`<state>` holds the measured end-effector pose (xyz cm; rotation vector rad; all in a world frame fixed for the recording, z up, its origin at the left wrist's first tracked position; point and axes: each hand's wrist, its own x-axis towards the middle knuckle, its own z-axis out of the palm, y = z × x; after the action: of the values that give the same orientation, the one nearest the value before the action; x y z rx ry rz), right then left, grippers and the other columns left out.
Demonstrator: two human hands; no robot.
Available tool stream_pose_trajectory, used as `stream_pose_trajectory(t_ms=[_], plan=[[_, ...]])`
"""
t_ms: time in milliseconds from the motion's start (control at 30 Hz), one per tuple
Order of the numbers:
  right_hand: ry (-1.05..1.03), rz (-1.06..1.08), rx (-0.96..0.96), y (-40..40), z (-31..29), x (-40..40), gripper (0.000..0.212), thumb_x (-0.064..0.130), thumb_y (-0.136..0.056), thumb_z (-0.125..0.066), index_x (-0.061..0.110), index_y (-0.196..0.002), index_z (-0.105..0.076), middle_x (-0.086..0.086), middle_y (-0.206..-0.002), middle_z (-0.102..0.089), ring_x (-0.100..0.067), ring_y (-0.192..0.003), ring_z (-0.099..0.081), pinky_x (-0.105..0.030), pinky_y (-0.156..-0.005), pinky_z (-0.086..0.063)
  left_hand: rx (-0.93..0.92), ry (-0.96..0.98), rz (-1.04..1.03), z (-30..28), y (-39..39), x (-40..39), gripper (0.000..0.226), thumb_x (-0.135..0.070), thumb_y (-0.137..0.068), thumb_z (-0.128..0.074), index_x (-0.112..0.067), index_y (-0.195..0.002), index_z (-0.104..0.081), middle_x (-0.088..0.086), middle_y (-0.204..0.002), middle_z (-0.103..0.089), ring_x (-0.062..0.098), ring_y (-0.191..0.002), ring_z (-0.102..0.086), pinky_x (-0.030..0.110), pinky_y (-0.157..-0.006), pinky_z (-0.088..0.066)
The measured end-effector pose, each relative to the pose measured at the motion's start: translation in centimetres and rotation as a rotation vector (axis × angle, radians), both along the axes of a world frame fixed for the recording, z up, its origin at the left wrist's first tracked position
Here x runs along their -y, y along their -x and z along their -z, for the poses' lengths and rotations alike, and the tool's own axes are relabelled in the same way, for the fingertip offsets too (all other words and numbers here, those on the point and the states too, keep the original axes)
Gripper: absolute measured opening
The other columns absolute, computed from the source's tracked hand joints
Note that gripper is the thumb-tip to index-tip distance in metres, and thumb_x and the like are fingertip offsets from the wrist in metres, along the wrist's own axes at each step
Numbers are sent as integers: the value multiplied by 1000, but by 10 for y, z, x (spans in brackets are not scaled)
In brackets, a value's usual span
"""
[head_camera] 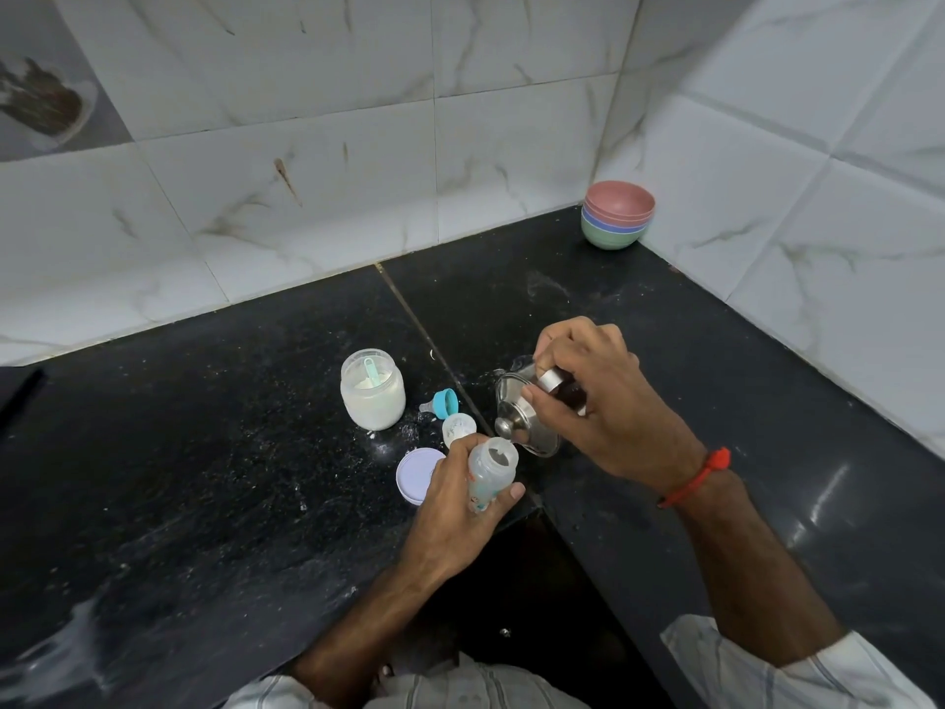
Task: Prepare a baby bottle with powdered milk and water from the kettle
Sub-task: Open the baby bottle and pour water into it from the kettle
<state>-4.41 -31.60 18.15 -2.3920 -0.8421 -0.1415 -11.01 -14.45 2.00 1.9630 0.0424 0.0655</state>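
My left hand [452,509] grips a clear baby bottle [490,470] with its mouth open and tilted toward the right. My right hand [595,396] holds the steel kettle [521,406] by its handle, tipped hard left so its spout sits at the bottle's mouth. An open jar of milk powder [373,391] with a teal scoop [372,372] inside stands to the left. The teal bottle collar with its teat [444,403] lies next to the jar. A clear bottle cap [458,428] sits just behind my left hand.
A lilac jar lid [417,475] lies flat by my left hand. Stacked coloured bowls [617,213] stand in the back corner. The black counter [230,452] carries spilled powder and wet patches. Tiled walls close the back and right sides.
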Motion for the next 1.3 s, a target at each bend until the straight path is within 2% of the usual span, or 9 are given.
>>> stream_pose_trajectory(t_ms=[267,467,633,833,1000,1300], plan=[[10,-19,53,2,-9,-2,13,43,-93,-54,31,-91,-52,13,-115,-49,-10,-106,-38,-41,-92,-34,-24,-1,-3,9,-1,-3,53,-44,-87,-79,-47,-124,-42,-13,-123,-59,10,-115,-57,36,-97,-54],[11,-24,71,6,-20,0,18,30,-95,-66,33,-91,-49,9,-116,-52,-10,-106,-37,-39,-92,-31,-27,14,1,14,-1,-4,50,-42,-87,-80,-50,-120,-44,-16,-119,-60,9,-113,-59,28,-94,-52],[1,-25,111,10,-27,-1,10,44,-91,-53,36,-90,-47,10,-116,-52,-8,-105,-37,-38,-91,-29,-33,25,17,14,0,-3,50,-36,-88,-81,-48,-118,-44,-17,-118,-61,5,-111,-59,20,-91,-51],[-19,-31,127,13,-30,2,11,45,-91,-51,34,-90,-50,10,-115,-51,-9,-106,-37,-41,-92,-31,-38,28,22,15,3,-3,49,-36,-88,-81,-46,-118,-44,-17,-117,-60,7,-111,-59,19,-89,-50],[-21,-36,144,16,-32,3,18,44,-91,-52,27,-90,-57,6,-116,-54,-13,-107,-40,-44,-92,-34,-50,29,29,18,6,-3,52,-36,-88,-81,-35,-126,-46,-17,-120,-59,9,-114,-58,20,-91,-50],[-7,-39,171,18,-37,6,15,44,-90,-53,29,-90,-56,6,-116,-54,-11,-106,-38,-42,-95,-31,-50,36,22,18,6,-1,51,-36,-87,-81,-38,-124,-46,-19,-120,-59,5,-113,-58,13,-86,-47]])
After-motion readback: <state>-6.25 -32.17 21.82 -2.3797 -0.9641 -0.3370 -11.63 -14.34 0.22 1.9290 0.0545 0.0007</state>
